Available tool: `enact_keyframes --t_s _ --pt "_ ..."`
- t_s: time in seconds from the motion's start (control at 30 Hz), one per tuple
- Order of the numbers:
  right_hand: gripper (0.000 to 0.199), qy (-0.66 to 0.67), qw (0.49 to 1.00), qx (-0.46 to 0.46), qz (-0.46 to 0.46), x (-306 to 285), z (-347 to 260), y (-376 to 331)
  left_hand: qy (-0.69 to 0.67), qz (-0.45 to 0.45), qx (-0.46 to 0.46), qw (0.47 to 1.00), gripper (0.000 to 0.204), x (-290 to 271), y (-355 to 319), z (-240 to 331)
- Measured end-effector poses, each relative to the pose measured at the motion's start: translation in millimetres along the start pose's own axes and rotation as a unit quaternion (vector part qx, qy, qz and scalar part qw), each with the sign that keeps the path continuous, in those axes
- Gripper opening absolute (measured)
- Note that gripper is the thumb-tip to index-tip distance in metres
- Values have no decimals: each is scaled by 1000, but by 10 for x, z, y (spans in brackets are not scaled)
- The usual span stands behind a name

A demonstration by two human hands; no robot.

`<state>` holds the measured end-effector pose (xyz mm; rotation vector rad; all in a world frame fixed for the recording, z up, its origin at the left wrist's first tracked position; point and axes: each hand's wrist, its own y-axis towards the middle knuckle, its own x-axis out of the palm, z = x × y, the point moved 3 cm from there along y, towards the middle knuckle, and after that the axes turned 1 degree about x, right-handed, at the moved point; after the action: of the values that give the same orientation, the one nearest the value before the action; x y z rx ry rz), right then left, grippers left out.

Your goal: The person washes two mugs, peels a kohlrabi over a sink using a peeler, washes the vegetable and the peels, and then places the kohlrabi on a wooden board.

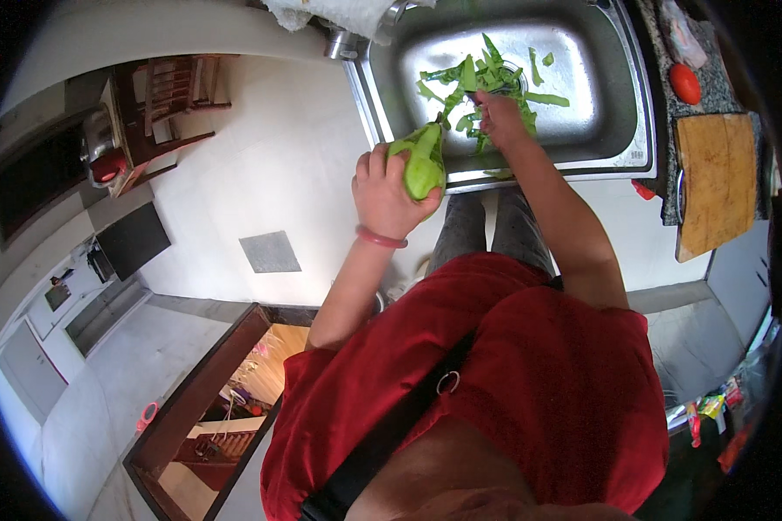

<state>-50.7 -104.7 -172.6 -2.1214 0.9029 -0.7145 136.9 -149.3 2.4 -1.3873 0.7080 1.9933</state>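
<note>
My left hand (381, 193) is wrapped round a green, pear-shaped gourd (424, 167) at the sink's near left edge. Pale, skinned stripes run along it between darker bands of skin. Over the sink (595, 56), my right hand (502, 120) is closed on what looks like a peeler (475, 95); fingers cover most of it, and it is apart from the gourd. Green peel strips (469, 74) lie heaped on the sink bottom below that hand, round the drain, with a few scattered to the right.
A faucet (343, 42) and a white cloth (321, 10) are at the sink's far left. Right of the sink, a wooden cutting board (715, 182) overhangs the granite counter, with a red tomato-like item (685, 84) beyond it. A wooden chair (178, 91) stands far left.
</note>
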Motion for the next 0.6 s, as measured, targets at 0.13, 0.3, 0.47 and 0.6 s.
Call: enact_keyframes --t_s 0.13,0.3,0.47,0.6 --pt "15 -27 985 96 -143 480 -137 -504 8 16 10 1000 53 -6 6 49" --pt "14 -83 972 38 -218 862 -196 -806 12 22 12 1000 51 -54 35 77" --pt "17 -152 968 13 -200 864 -54 -601 4 15 5 1000 51 -22 37 46" --pt "25 -276 961 14 -30 659 -85 -329 21 -8 2 1000 51 -71 16 86"
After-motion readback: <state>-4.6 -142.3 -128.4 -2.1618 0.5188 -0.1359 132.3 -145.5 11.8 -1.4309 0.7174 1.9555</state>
